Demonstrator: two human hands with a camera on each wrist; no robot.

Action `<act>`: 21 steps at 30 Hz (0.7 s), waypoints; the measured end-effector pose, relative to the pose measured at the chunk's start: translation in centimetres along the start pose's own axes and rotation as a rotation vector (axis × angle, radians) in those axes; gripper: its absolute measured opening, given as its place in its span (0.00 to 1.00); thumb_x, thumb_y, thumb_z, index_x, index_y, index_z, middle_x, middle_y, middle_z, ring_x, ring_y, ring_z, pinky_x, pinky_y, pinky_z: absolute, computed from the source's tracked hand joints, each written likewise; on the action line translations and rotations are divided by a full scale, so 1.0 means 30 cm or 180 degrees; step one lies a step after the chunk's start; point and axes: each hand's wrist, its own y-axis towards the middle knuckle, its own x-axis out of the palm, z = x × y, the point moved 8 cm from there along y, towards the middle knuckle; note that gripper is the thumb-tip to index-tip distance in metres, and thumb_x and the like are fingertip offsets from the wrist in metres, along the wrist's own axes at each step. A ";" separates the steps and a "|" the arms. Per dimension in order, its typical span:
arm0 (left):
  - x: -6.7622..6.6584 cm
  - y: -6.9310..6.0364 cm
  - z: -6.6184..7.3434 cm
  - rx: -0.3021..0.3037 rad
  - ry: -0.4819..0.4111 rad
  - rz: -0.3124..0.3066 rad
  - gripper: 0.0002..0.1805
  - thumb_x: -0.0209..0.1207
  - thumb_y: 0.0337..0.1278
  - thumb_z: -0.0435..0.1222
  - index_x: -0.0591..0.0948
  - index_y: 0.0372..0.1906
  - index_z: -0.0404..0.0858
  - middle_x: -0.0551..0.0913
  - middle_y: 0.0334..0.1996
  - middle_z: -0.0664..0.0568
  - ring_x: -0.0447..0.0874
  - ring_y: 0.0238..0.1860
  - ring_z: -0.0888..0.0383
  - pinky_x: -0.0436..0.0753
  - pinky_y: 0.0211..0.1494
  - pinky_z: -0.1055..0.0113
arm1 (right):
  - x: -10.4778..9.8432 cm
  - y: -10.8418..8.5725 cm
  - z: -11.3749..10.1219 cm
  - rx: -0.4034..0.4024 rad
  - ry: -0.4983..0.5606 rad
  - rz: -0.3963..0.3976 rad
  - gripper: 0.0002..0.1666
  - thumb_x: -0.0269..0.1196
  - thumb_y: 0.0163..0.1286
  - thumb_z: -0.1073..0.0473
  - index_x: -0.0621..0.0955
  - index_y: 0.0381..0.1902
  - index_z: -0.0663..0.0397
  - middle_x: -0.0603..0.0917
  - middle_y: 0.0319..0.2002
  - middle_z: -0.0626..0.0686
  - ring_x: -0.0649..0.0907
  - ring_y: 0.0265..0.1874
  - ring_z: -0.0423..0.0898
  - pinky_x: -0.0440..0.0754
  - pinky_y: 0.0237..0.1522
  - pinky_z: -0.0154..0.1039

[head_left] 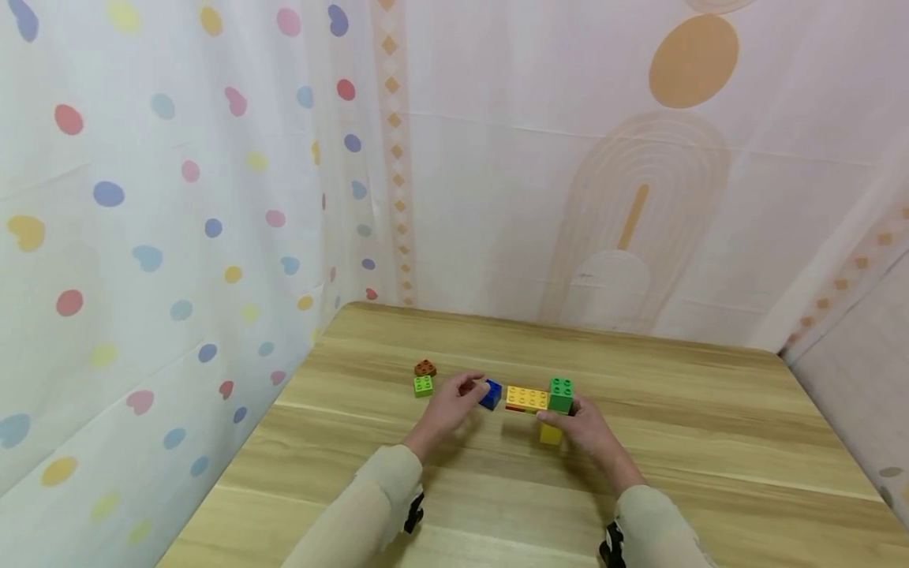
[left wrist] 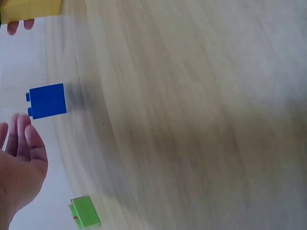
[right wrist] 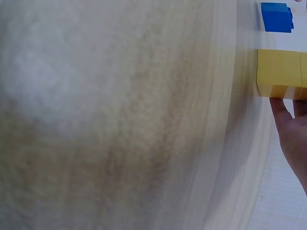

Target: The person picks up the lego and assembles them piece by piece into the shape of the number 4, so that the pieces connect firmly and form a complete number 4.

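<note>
In the head view my right hand [head_left: 588, 426] grips a structure of toy building bricks. It has a green brick [head_left: 561, 394] on top, a yellow brick [head_left: 527, 398] reaching out to the left with a little red under it, and another yellow brick [head_left: 550, 435] below. The right wrist view shows fingers against the yellow bricks [right wrist: 280, 72]. My left hand [head_left: 454, 402] is beside a blue brick [head_left: 491, 394] on the table, its fingers loosely bent. In the left wrist view, that hand [left wrist: 24, 167] lies close to the blue brick [left wrist: 48, 101] without gripping it.
A lime green brick [head_left: 423, 386] and a brown brick [head_left: 424, 368] lie on the wooden table [head_left: 675, 394], left of the left hand. Patterned curtains [head_left: 497, 197] hang behind the table and along its left side.
</note>
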 end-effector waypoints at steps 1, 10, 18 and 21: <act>-0.007 0.003 -0.003 0.0011 0.0018 0.0077 0.23 0.57 0.72 0.41 0.76 0.62 0.29 0.81 0.43 0.45 0.78 0.42 0.54 0.79 0.43 0.60 | 0.001 0.000 0.000 -0.0003 -0.0001 -0.0004 0.31 0.69 0.67 0.55 0.75 0.64 0.61 0.82 0.54 0.56 0.79 0.50 0.47 0.73 0.55 0.42; -0.013 0.032 -0.046 -0.0182 0.0052 0.0430 0.24 0.64 0.64 0.37 0.77 0.61 0.29 0.79 0.43 0.45 0.76 0.42 0.54 0.79 0.44 0.62 | -0.002 0.000 0.001 0.0065 -0.0046 0.0050 0.32 0.69 0.66 0.54 0.75 0.63 0.62 0.83 0.53 0.56 0.79 0.49 0.47 0.73 0.55 0.45; 0.028 0.043 -0.088 -0.0485 0.0118 0.0587 0.30 0.70 0.58 0.40 0.76 0.62 0.30 0.79 0.45 0.43 0.78 0.48 0.49 0.80 0.50 0.55 | -0.005 0.004 0.004 0.0102 -0.0055 0.0056 0.34 0.70 0.65 0.53 0.74 0.64 0.62 0.82 0.54 0.56 0.79 0.50 0.47 0.72 0.57 0.47; 0.042 0.045 -0.100 -0.0606 0.0156 0.0601 0.32 0.70 0.57 0.42 0.75 0.63 0.31 0.80 0.47 0.42 0.78 0.49 0.48 0.80 0.51 0.54 | -0.005 0.005 0.006 0.0110 -0.0052 0.0054 0.34 0.71 0.65 0.52 0.75 0.64 0.62 0.82 0.54 0.55 0.79 0.51 0.48 0.71 0.59 0.49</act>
